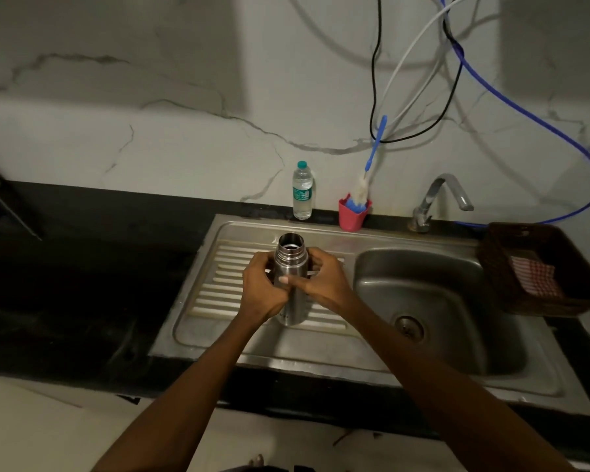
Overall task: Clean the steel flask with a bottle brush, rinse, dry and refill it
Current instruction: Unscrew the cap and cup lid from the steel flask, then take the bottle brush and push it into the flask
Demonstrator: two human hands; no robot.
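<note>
Both hands, left hand (pixel 263 284) and right hand (pixel 321 281), fingers wrapped around the uncapped cylindrical steel flask (pixel 289 277) over the ribbed steel drainboard (pixel 218 284), apparently resting there; wet steel could slip and topple toward the basin.

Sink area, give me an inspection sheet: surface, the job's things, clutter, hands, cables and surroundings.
Surface: steel sink with ribbed drainboard, set in a dark counter.
Job's things: flask uncapped, upright over the drainboard; bottle brush standing in a red cup by the wall; water bottle capped, beside the cup; checked cloth in a brown basket right of the basin.
Clutter: nothing seen.
Hands: left hand and right hand both grip the flask.
Cables: black cable, white tube and blue hose hang on the wall.
Surroundings: tap, no water running; marble-look wall.
</note>
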